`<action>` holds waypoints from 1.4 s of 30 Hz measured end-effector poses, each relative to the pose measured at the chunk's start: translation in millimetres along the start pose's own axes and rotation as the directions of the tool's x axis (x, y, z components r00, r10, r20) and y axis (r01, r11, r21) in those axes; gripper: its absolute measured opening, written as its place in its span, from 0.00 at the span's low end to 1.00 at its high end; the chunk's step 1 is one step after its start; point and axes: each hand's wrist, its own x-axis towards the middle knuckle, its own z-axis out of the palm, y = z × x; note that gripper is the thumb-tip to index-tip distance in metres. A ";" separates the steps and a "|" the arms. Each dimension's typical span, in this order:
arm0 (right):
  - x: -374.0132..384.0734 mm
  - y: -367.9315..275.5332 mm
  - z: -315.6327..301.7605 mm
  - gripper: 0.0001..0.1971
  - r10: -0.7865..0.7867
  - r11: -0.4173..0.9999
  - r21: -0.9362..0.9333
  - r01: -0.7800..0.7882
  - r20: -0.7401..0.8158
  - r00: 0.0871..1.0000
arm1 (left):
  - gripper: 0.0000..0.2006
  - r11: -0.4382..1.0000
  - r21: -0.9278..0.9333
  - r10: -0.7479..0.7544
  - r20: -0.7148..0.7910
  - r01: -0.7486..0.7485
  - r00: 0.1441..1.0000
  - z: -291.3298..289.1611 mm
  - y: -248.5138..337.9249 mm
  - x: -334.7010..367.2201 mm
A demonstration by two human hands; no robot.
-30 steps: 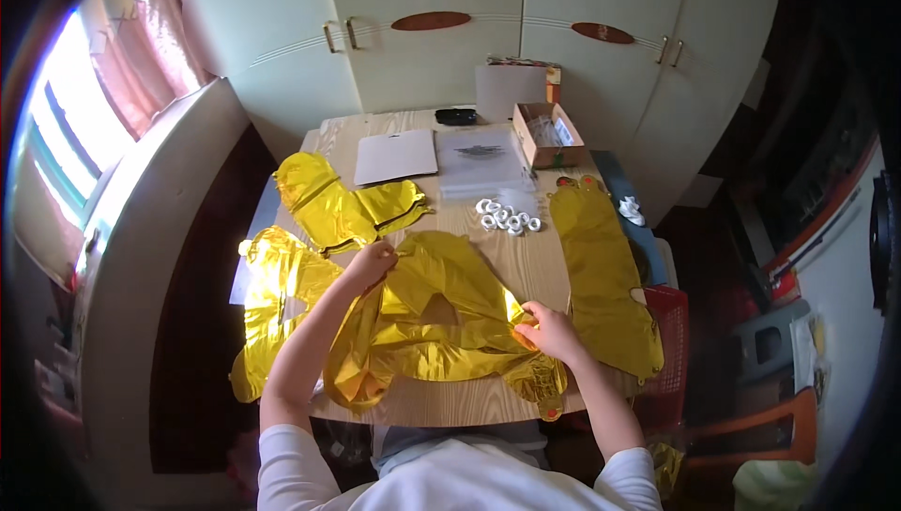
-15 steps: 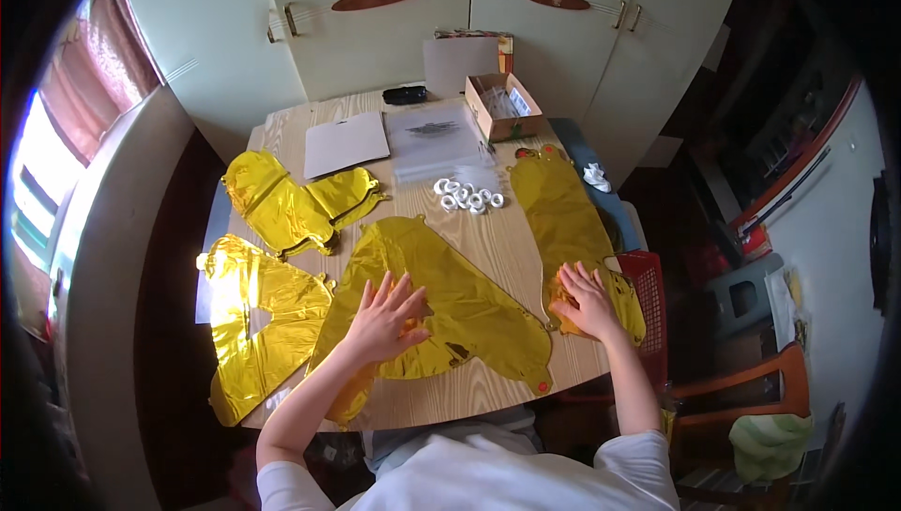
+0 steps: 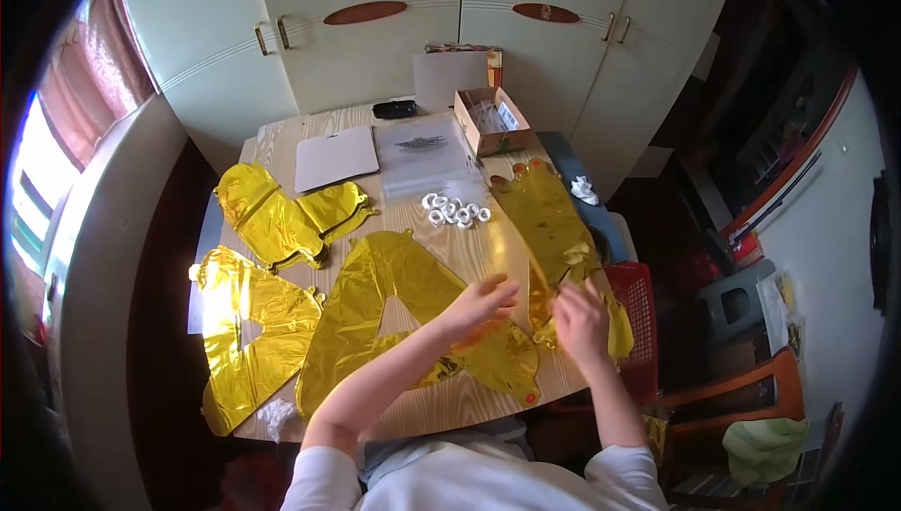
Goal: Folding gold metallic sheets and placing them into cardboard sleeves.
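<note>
Since half a second ago, my left hand (image 3: 486, 303) has gone across to the right, and my right hand (image 3: 582, 321) has gone from flat to curled up. The near end of the right gold foil (image 3: 535, 215) is bunched and folded now; it was flatter then. My head has turned a bit too, so the whole view has slid over.

In the head view, my right hand has its fingers bent in close, and they look pinched on a fold of the right gold foil. That foil lies along the right side of the wooden table (image 3: 455, 248), beside the red basket (image 3: 640, 323). My left hand is half open, with the fingers a little apart. It is over the right part of the middle gold foil (image 3: 352, 314), and I see nothing in it. That foil lies spread out, with a hole in it. Two more gold foils (image 3: 267, 215) are on the left. The small white rings (image 3: 457, 211) sit in a pile past the middle one.

I think this step is taking up the right foil. I think the next move calls for my left hand to catch its other edge, softly, so the thin foil does not rip.
</note>
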 end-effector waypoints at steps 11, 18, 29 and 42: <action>-43.7 -136.0 3.9 0.06 -0.274 0.943 0.239 0.232 0.162 0.948 | 0.17 0.912 0.096 0.409 -0.301 -0.399 0.862 -62.3 5.4 -10.2; -24.3 -135.7 38.7 0.13 -0.288 0.871 0.461 0.170 0.199 0.937 | 0.17 0.868 0.480 0.386 -0.496 -0.125 0.777 -186.3 -32.3 -50.2; -15.5 -64.6 90.2 0.31 -0.171 0.974 0.218 0.055 0.561 0.810 | 0.47 0.499 0.821 0.534 -0.544 0.278 0.648 -178.4 -16.7 -70.3; -14.7 -45.6 88.7 0.32 -0.224 0.966 0.238 0.104 0.558 0.799 | 0.39 -0.049 0.990 0.473 -0.096 0.135 0.876 -123.8 -60.7 -85.9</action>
